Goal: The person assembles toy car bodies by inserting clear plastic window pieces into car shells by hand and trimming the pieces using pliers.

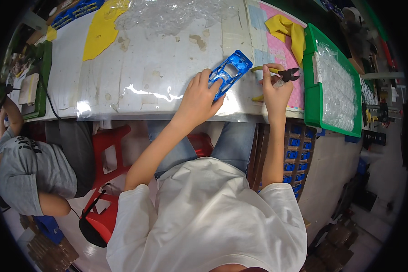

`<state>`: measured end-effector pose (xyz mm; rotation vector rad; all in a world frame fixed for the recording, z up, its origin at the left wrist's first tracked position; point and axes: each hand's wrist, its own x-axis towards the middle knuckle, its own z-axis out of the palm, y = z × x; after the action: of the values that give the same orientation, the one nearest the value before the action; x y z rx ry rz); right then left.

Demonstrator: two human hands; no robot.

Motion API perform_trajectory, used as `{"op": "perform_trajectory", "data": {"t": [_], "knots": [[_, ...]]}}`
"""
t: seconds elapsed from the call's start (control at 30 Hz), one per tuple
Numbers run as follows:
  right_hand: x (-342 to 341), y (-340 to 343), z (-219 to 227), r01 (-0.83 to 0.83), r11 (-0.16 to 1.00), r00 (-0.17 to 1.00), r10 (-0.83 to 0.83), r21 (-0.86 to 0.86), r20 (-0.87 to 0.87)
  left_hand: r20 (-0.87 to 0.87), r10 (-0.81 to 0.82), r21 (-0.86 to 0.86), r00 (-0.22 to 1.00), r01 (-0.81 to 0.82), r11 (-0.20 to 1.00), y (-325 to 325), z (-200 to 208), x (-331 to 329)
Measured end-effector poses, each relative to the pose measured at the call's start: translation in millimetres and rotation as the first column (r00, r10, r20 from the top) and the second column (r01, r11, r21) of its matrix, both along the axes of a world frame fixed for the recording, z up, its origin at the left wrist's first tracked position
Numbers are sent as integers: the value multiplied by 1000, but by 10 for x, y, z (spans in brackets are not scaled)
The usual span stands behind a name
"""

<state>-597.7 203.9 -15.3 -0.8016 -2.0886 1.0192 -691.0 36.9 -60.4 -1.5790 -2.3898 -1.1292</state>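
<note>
- The car (233,71), a glossy blue toy body, is over the near edge area of the table (154,75), slanting from lower left to upper right; whether it rests on the top or is lifted slightly, I cannot tell.
- The left hand (197,99) holds the car by its near end, fingers bent across the upper side and thumb along the lower side.
- The right hand (276,93), just right of the car and apart from it, holds the pliers (289,74): yellow handles spread, dark jaws parted and pointing right, away from the car.
- Beyond the right hand, a pink sheet (296,93) covers the table's right part, with a crumpled yellow cloth (285,28) at its far end.
- A green crate (308,86) stands right of the sheet, filled with clear plastic parts (337,88).
- Clear plastic film (167,16) is heaped at the far side of the table; left of it lies a yellow sheet (99,36), and a blue bin (77,12) sits in the far left corner.
- Below the table's right part, blue pieces (291,154) sit in rows in brown dividers.
- At left, a co-worker in a grey shirt (36,167) sits near a red stool (109,152).
</note>
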Motion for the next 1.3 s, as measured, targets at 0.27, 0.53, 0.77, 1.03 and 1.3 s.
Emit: {"op": "perform_trajectory", "data": {"t": [0.27,0.53,0.77,1.03,1.3], "knots": [[-57,-182,401,-187,981,913,155,-48,-378,-19,-11,-19,1000,11,1000,10,12,-7],[-312,-263,169,-272,959,932,243,-77,-270,12,-22,-37,1000,23,999,10,14,-31],[-407,-178,-89,-282,959,944,284,36,-167,20,-41,-60,999,42,997,30,56,-55],[-426,-234,-84,-309,950,934,296,-37,-200,12,-37,-47,999,38,998,27,43,-40],[-463,-141,-121,-347,925,933,357,154,-42,-1,-46,-29,999,46,999,43,60,-40]]}}
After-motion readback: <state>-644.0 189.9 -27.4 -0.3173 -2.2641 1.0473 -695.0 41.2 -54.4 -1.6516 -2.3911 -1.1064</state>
